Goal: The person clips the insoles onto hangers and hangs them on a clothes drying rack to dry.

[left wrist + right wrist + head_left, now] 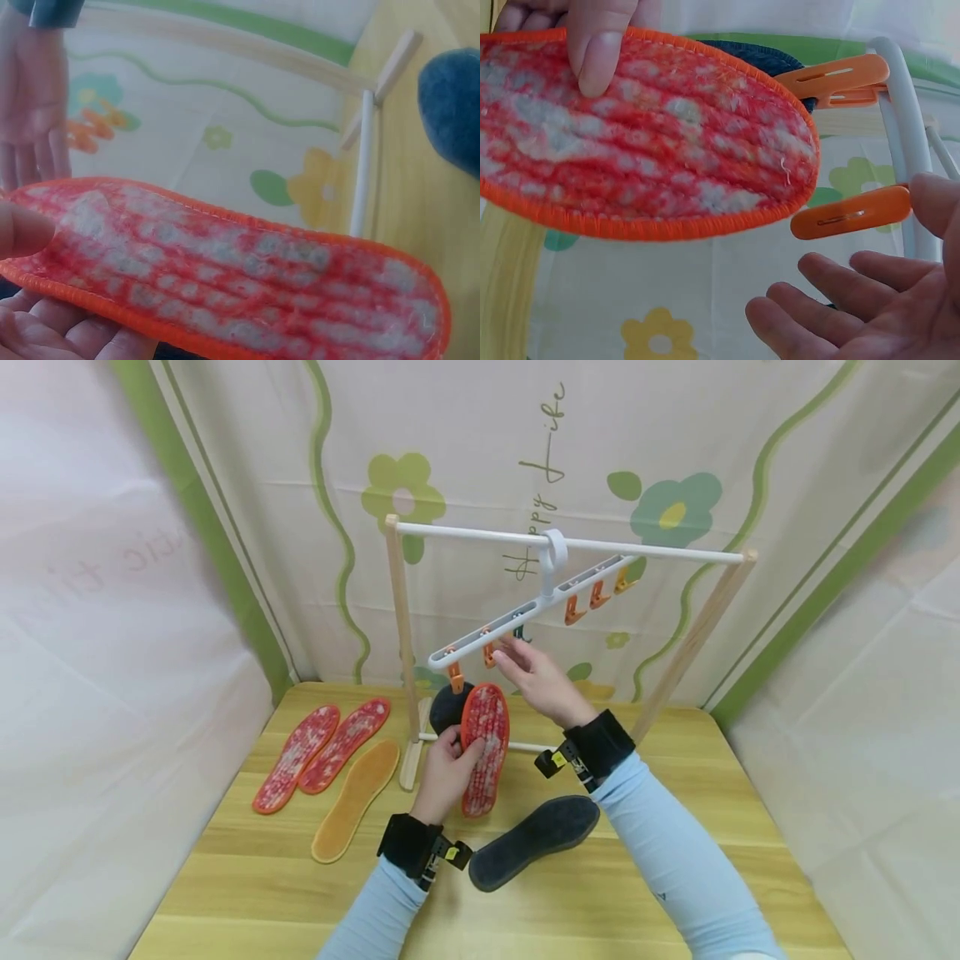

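Note:
My left hand (447, 768) pinches a red and white patterned insole (486, 752) with orange edging, thumb on its face and fingers behind. Its upper end stands just below the hanger bar and apart from the clips. Close to an orange clip (851, 212), my right hand (543, 681) has its fingers spread; the thumb tip meets or nearly meets the clip's upper end. A white clip hanger (487, 637) hangs by its hook from the rack's rod. From its outermost orange clip (456, 677) hangs a dark insole (447, 708), partly hidden by the red one.
Two red patterned insoles (296, 760) and a tan insole (356, 802) lie on the left of the wooden table (225, 893). Another dark insole (534, 843) lies in front. Wooden posts (693, 643) carry the rod. Orange and yellow clips (597, 596) hang farther right.

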The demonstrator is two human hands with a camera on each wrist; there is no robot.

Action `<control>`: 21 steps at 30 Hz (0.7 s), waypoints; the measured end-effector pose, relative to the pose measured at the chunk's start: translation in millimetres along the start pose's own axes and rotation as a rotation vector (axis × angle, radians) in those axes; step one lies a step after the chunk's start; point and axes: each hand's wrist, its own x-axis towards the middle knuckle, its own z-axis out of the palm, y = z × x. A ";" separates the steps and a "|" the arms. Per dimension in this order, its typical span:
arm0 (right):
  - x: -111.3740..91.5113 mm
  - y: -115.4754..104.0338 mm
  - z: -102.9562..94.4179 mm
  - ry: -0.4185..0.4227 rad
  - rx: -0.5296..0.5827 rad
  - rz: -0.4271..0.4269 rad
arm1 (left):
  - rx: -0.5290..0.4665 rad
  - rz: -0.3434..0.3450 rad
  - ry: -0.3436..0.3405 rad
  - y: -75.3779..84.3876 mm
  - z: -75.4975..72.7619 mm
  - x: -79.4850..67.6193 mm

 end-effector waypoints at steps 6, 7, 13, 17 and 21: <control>7.8 -1.9 2.9 -0.012 0.089 0.022 | -0.021 0.025 0.022 -16.2 0.4 8.5; 8.8 -2.1 3.2 -0.013 0.103 0.029 | -0.021 0.034 0.025 -16.0 0.6 8.6; 15.2 0.8 4.8 -0.046 0.203 0.004 | -0.006 0.058 0.037 -14.8 0.3 9.5; 18.9 2.7 7.5 -0.071 0.255 -0.034 | 0.010 0.047 0.046 -14.8 -0.5 11.3; 21.9 2.5 12.0 -0.074 0.286 -0.073 | 0.011 0.060 0.056 -17.3 -0.9 14.4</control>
